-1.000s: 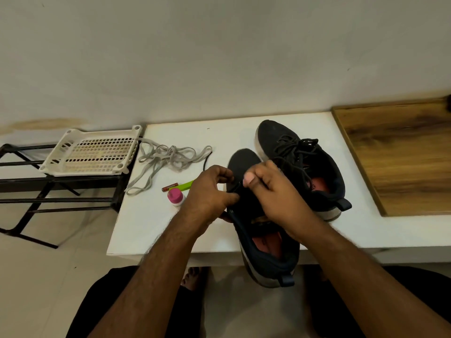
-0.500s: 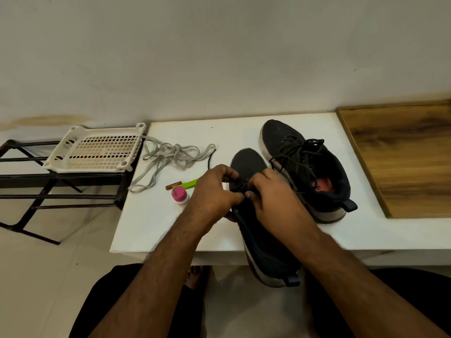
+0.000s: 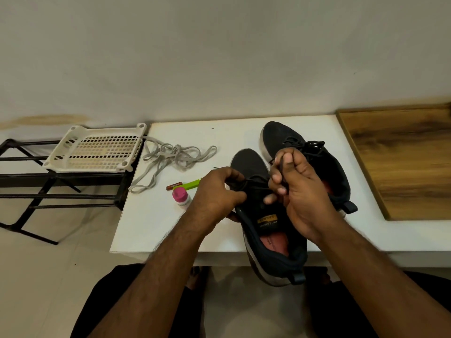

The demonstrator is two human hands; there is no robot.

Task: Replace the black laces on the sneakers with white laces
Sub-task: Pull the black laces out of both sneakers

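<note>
**Unlacing the near sneaker**

Left of the near sneaker [image 3: 266, 215] lie white laces [image 3: 170, 158], a pink-capped bottle [image 3: 180, 196] and a green tube [image 3: 189, 184]. Your left hand [image 3: 217, 191] and right hand [image 3: 296, 191] each pinch its black lace [image 3: 258, 187] with curled fingers.

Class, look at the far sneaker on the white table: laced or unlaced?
Laced. The far sneaker has black laces crossing its tongue, bunched in loops on top.
</note>
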